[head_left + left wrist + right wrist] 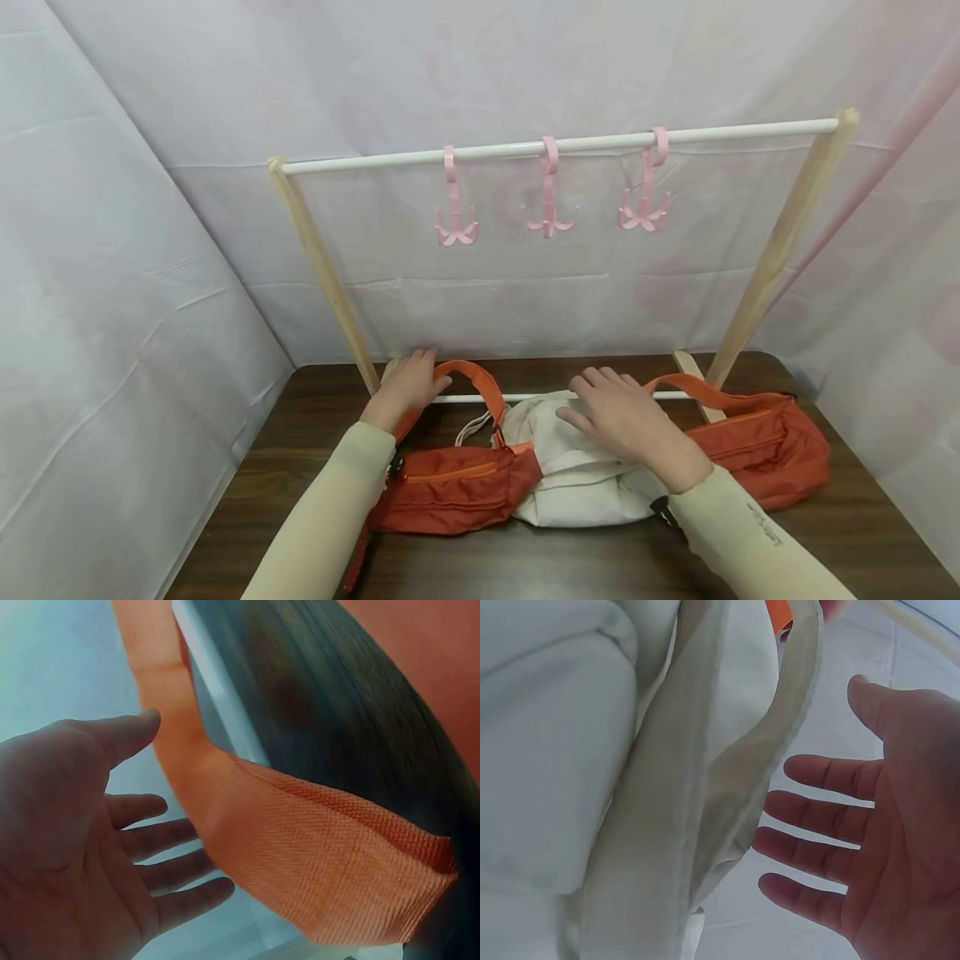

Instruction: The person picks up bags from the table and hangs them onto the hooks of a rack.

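Observation:
On the left, an orange-red waist bag [450,492] lies with its orange strap [480,383] looped up behind it. My left hand [408,387] is at the left side of that loop. In the left wrist view its fingers are spread and the thumb overlaps the strap [270,847]. A cream cloth bag [577,492] rests in the middle, with my right hand [626,417] over its back part. The right wrist view shows the right fingers spread beside the bag's strap [795,682]. Another orange-red waist bag [780,450] lies on the right, partly hidden by the right forearm.
A wooden-sided rack with a white top rail [360,162] stands at the back of the dark wood table [262,467]. Three pink hooks hang from the rail, the middle hook [549,192] among them. A white lower bar [465,398] runs behind the bags. Pale cloth walls [150,292] surround the table.

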The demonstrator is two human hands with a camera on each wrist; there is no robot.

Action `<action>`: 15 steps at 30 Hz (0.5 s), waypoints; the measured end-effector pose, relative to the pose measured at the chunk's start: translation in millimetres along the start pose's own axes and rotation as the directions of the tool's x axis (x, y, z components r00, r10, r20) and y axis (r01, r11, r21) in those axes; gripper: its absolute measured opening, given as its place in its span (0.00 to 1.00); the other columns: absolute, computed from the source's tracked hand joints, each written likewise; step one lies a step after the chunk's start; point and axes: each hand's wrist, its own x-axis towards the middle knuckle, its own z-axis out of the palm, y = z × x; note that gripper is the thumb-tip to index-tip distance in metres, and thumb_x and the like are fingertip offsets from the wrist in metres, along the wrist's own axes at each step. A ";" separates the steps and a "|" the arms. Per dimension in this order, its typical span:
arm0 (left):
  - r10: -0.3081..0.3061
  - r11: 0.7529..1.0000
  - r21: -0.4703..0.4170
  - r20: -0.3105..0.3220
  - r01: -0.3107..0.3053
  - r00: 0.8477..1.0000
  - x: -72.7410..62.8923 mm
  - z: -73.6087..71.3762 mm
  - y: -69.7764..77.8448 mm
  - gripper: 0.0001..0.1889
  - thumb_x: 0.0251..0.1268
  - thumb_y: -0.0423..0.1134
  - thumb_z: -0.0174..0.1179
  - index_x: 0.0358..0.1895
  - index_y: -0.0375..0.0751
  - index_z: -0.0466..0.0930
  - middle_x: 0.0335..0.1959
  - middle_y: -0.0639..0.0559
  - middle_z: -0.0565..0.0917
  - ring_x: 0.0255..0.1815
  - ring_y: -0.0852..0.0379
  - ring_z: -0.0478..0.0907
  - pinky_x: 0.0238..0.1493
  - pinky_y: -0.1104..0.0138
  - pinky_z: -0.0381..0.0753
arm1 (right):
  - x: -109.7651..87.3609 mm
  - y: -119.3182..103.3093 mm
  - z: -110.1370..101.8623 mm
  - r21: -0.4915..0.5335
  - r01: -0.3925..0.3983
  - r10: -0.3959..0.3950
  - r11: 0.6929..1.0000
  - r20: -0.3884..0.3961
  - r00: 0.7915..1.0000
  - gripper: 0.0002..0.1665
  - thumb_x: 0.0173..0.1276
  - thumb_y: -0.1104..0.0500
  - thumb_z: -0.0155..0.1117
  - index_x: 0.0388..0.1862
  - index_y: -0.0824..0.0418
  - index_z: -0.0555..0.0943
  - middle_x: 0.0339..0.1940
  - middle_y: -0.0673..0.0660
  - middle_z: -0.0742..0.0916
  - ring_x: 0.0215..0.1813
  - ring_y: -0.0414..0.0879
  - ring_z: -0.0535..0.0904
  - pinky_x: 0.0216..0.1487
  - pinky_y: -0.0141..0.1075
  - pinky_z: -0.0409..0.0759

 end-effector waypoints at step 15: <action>0.003 1.000 0.022 0.025 -0.003 1.000 29.1 14.3 -0.7 0.15 0.82 0.44 0.61 0.54 0.34 0.81 0.52 0.38 0.85 0.55 0.41 0.83 0.56 0.49 0.81 | 11.0 -9.2 2.1 0.009 0.014 -0.014 1.000 0.029 0.999 0.35 0.82 0.34 0.55 0.67 0.61 0.80 0.65 0.61 0.83 0.68 0.60 0.77 0.67 0.61 0.74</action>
